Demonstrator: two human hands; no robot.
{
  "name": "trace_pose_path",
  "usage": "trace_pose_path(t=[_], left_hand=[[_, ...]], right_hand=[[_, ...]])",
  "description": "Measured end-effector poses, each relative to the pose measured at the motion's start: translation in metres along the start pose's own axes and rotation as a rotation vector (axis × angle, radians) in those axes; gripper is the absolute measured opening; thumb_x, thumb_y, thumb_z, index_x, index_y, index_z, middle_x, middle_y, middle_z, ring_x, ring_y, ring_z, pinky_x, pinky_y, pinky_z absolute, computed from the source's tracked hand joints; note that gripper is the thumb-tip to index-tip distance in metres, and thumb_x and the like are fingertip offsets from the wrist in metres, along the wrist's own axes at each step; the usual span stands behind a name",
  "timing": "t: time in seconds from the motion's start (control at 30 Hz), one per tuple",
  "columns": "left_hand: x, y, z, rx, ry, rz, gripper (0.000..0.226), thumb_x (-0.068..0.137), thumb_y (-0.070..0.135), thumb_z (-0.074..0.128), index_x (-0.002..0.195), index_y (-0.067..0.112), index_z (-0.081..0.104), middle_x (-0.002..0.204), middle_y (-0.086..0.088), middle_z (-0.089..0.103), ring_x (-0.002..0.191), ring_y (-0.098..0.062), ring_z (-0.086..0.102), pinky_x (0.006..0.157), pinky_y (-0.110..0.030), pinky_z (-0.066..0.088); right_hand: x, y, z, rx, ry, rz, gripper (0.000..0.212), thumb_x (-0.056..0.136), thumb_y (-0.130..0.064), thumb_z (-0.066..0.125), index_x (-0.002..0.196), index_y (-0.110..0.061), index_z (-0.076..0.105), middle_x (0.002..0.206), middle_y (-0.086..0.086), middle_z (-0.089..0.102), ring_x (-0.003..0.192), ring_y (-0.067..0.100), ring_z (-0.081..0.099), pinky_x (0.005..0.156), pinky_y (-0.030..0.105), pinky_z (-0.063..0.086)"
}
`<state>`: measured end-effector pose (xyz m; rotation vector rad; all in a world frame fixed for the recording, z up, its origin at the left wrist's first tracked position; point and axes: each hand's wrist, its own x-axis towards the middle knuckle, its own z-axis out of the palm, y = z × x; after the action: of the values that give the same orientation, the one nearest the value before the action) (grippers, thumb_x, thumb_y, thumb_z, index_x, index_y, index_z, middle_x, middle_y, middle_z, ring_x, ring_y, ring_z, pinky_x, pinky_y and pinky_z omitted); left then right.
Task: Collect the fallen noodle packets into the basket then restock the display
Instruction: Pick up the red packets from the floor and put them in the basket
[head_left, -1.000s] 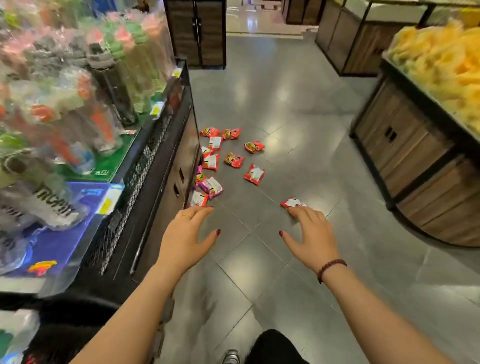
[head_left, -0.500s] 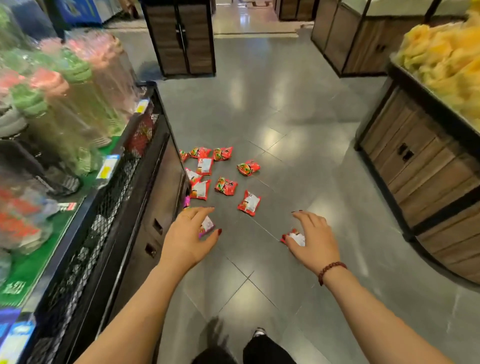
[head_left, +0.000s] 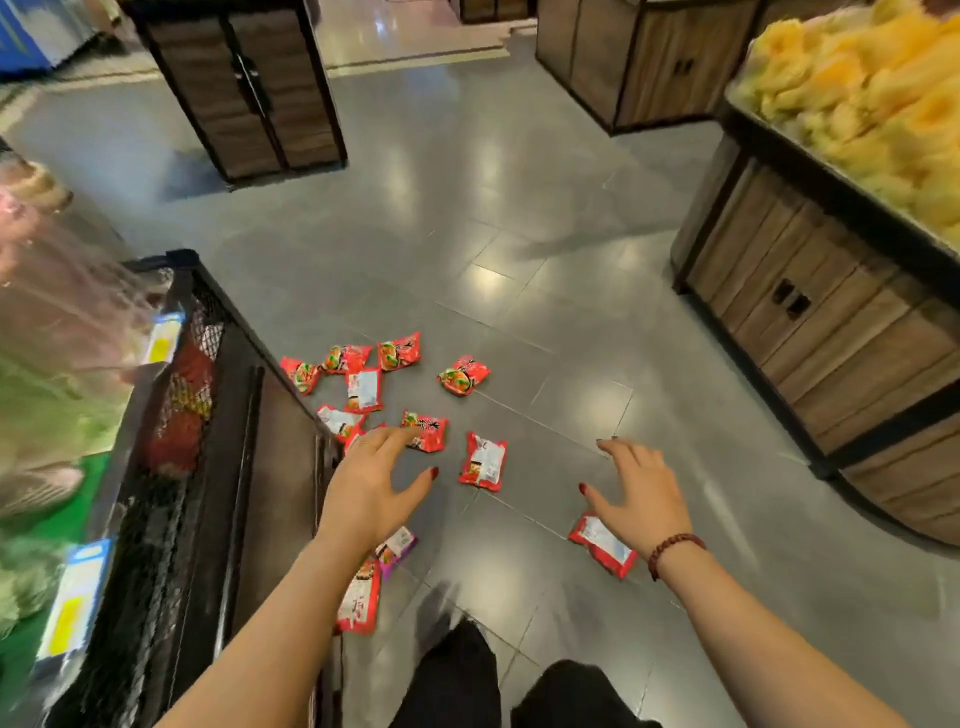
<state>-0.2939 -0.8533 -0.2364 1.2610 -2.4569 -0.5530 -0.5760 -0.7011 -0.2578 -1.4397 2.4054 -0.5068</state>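
Several red noodle packets (head_left: 483, 462) lie scattered on the grey tiled floor beside the left display stand (head_left: 228, 467). One packet (head_left: 602, 545) lies under my right wrist, and another (head_left: 359, 603) lies below my left forearm next to a purple packet (head_left: 397, 545). My left hand (head_left: 371, 483) hovers with spread fingers above the packets near the stand. My right hand (head_left: 641, 493) is also stretched out, fingers spread, holding nothing. No basket is in view.
The left display stand has black mesh sides and holds blurred packaged goods. A wooden display (head_left: 841, 332) with yellow packets stands at the right. Two more wooden stands (head_left: 249, 98) (head_left: 639, 62) are farther back. My black trousers show at the bottom.
I have moved forward, so the packets now lie closer and lower in view. Both hands stay spread; the packet near my right fingertips is now beneath my right wrist.
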Motion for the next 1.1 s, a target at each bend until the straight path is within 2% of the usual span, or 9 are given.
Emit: trace_pose_path(t=[0.2, 0.33, 0.4, 0.6, 0.7, 0.8, 0.9, 1.03, 1.1], left_hand=[[0.094, -0.017, 0.026, -0.057, -0.144, 0.007, 0.058, 0.078, 0.051, 0.057, 0.125, 0.017, 0.062, 0.118, -0.006, 0.064, 0.112, -0.027, 0.058, 0.092, -0.03, 0.041], [0.156, -0.017, 0.058, -0.05, -0.222, 0.0, 0.052, 0.08, 0.038, 0.068, 0.126, 0.014, 0.062, 0.121, -0.008, 0.063, 0.115, -0.029, 0.056, 0.091, -0.026, 0.034], [0.185, -0.016, 0.076, -0.055, -0.269, -0.027, 0.049, 0.083, 0.03, 0.073, 0.127, 0.014, 0.061, 0.124, -0.008, 0.061, 0.116, -0.027, 0.055, 0.094, -0.029, 0.037], [0.259, -0.023, 0.136, -0.024, -0.37, -0.031, 0.048, 0.081, 0.033, 0.071, 0.125, 0.014, 0.063, 0.119, -0.01, 0.064, 0.112, -0.029, 0.057, 0.092, -0.036, 0.043], [0.286, -0.028, 0.174, -0.095, -0.451, -0.129, 0.049, 0.082, 0.03, 0.073, 0.126, 0.013, 0.062, 0.117, -0.007, 0.064, 0.107, -0.024, 0.059, 0.094, -0.036, 0.046], [0.304, -0.039, 0.227, -0.24, -0.471, -0.284, 0.047, 0.083, 0.018, 0.075, 0.127, 0.009, 0.06, 0.12, -0.007, 0.065, 0.108, -0.022, 0.061, 0.098, -0.044, 0.048], [0.319, -0.06, 0.294, -0.33, -0.517, -0.491, 0.052, 0.085, 0.014, 0.073, 0.133, 0.008, 0.054, 0.125, -0.009, 0.062, 0.115, -0.025, 0.058, 0.103, -0.042, 0.045], [0.333, -0.127, 0.402, -0.249, -0.591, -0.565, 0.07, 0.076, 0.034, 0.081, 0.135, 0.012, 0.051, 0.126, -0.016, 0.06, 0.118, -0.032, 0.057, 0.102, -0.042, 0.045], [0.332, -0.153, 0.451, -0.204, -0.675, -0.541, 0.073, 0.08, 0.028, 0.079, 0.142, 0.015, 0.044, 0.136, -0.012, 0.052, 0.124, -0.028, 0.051, 0.102, -0.038, 0.042]], right_hand=[[0.04, 0.012, 0.01, 0.028, -0.009, 0.16, 0.056, 0.083, -0.035, 0.07, 0.132, -0.016, 0.052, 0.135, 0.007, 0.052, 0.122, 0.029, 0.046, 0.101, 0.038, 0.038], [0.078, 0.035, 0.02, 0.053, -0.023, 0.252, 0.055, 0.081, -0.033, 0.072, 0.13, -0.015, 0.055, 0.132, 0.008, 0.054, 0.121, 0.03, 0.047, 0.101, 0.039, 0.039], [0.102, 0.051, 0.024, 0.058, -0.046, 0.293, 0.056, 0.082, -0.034, 0.071, 0.131, -0.016, 0.054, 0.134, 0.006, 0.053, 0.122, 0.029, 0.046, 0.103, 0.038, 0.038], [0.161, 0.093, 0.041, 0.18, -0.063, 0.476, 0.054, 0.085, -0.031, 0.069, 0.133, -0.015, 0.051, 0.135, 0.006, 0.051, 0.125, 0.027, 0.042, 0.104, 0.034, 0.035], [0.175, 0.112, 0.058, 0.27, -0.043, 0.619, 0.053, 0.085, -0.027, 0.07, 0.133, -0.014, 0.051, 0.136, 0.007, 0.051, 0.125, 0.027, 0.042, 0.105, 0.033, 0.034], [0.183, 0.133, 0.093, 0.415, -0.015, 0.815, 0.054, 0.085, -0.028, 0.07, 0.134, -0.016, 0.049, 0.138, 0.007, 0.048, 0.127, 0.025, 0.042, 0.108, 0.034, 0.033], [0.186, 0.162, 0.145, 0.538, 0.018, 1.014, 0.058, 0.086, -0.029, 0.07, 0.137, -0.016, 0.045, 0.14, 0.007, 0.045, 0.13, 0.026, 0.041, 0.11, 0.039, 0.033], [0.191, 0.203, 0.236, 0.71, 0.065, 1.28, 0.063, 0.087, -0.033, 0.069, 0.142, -0.025, 0.039, 0.142, 0.008, 0.039, 0.132, 0.03, 0.041, 0.108, 0.047, 0.037], [0.193, 0.224, 0.287, 0.799, 0.109, 1.367, 0.064, 0.086, -0.031, 0.07, 0.141, -0.028, 0.037, 0.145, 0.007, 0.038, 0.133, 0.031, 0.041, 0.107, 0.051, 0.038]])
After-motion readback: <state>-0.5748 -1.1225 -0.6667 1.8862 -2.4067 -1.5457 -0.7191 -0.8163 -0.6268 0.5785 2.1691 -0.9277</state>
